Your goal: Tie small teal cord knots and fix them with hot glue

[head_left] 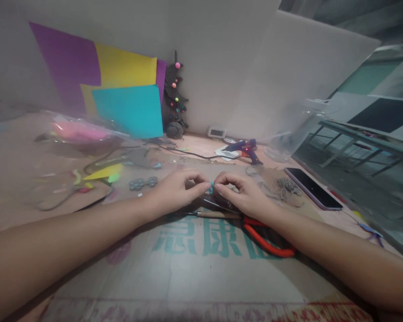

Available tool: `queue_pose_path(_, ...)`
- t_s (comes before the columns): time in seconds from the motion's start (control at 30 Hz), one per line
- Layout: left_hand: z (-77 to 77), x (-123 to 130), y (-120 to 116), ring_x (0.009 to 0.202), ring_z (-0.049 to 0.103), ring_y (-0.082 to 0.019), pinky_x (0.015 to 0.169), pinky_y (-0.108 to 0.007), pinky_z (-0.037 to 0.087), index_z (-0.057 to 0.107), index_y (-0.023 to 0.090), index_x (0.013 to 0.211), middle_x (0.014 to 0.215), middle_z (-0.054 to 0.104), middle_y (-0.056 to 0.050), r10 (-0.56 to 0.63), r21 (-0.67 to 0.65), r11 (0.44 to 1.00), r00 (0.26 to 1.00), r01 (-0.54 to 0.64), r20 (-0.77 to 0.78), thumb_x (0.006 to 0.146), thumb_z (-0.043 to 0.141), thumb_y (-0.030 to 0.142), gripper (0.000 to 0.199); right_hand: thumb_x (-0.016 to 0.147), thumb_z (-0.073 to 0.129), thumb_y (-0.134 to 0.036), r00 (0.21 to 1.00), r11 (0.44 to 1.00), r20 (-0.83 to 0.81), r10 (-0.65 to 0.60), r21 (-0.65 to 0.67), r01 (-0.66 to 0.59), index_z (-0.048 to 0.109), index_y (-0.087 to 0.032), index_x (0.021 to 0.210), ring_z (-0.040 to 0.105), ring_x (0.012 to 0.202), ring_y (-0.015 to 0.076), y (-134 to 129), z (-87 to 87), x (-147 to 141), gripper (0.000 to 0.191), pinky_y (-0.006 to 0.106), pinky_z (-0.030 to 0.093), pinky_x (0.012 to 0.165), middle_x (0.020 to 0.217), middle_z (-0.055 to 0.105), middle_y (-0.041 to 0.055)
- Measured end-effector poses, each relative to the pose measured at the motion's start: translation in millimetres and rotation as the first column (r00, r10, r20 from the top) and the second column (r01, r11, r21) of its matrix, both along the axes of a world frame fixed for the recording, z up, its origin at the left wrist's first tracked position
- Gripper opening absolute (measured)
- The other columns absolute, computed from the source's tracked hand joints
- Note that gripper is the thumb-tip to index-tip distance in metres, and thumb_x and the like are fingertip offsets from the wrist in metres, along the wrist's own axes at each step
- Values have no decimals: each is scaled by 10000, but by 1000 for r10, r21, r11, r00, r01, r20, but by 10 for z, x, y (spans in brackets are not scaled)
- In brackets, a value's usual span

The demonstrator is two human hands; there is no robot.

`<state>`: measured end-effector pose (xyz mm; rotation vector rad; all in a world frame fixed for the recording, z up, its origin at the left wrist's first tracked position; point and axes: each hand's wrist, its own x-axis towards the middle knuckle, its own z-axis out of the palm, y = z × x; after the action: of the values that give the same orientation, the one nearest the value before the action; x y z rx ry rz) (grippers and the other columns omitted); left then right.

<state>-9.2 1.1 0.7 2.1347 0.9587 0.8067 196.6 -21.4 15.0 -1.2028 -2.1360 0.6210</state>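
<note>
Near the middle of the table, my left hand (183,188) and my right hand (240,192) face each other, their fingertips almost touching. Between them, both pinch a small teal piece (211,187); its shape is too small to make out. Just below the hands lie a dark glossy object and a wooden-handled tool (218,215). Red-handled scissors (268,243) rest partly under my right wrist. Left of my left hand sit small grey-blue bead-like pieces (143,183).
A dark glue gun (248,150) with a red light stands behind my right hand. At the right lie coiled cord (289,186) and a phone (314,189). Coloured sheets (129,109) lean on the back wall beside a dark decorated ornament (176,96). A pink-filled bag (80,129) lies left.
</note>
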Motion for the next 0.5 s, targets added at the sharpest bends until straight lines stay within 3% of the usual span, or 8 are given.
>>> queue_pose_path(0.1,-16,-5,-8,881,630,-191,785,-302,468,687,188,944,941,700,-32,19,24,1000,1000,-19,13,876,558,391,250,885,540,-303,1000,1000,1,14,17,-14,623,-175,781,577,717,129,-6,-1,-6,185,247,433,690,753,646,5)
queue_pose_path(0.2,-35,-14,-15,971,618,-191,863,-312,465,678,191,1055,1028,688,-46,64,167,983,994,-79,91,877,586,342,251,886,537,-291,1000,999,-5,30,26,-30,614,-174,767,573,716,125,-6,-7,-6,183,244,433,694,754,643,4)
queue_pose_path(0.37,-59,-36,-17,965,599,-169,872,-295,449,703,198,1027,1001,664,-40,-55,443,896,997,25,54,891,594,227,177,885,533,-278,1000,1000,2,11,28,-11,617,-172,770,567,700,118,-4,-13,5,178,232,424,668,731,633,-3)
queue_pose_path(0.5,-70,-37,-10,937,604,-174,841,-298,442,709,188,997,974,673,-43,-41,525,851,999,19,29,881,621,222,150,888,529,-278,1000,999,-8,7,32,-7,623,-174,771,571,703,119,-10,-9,8,182,233,427,665,732,634,-2)
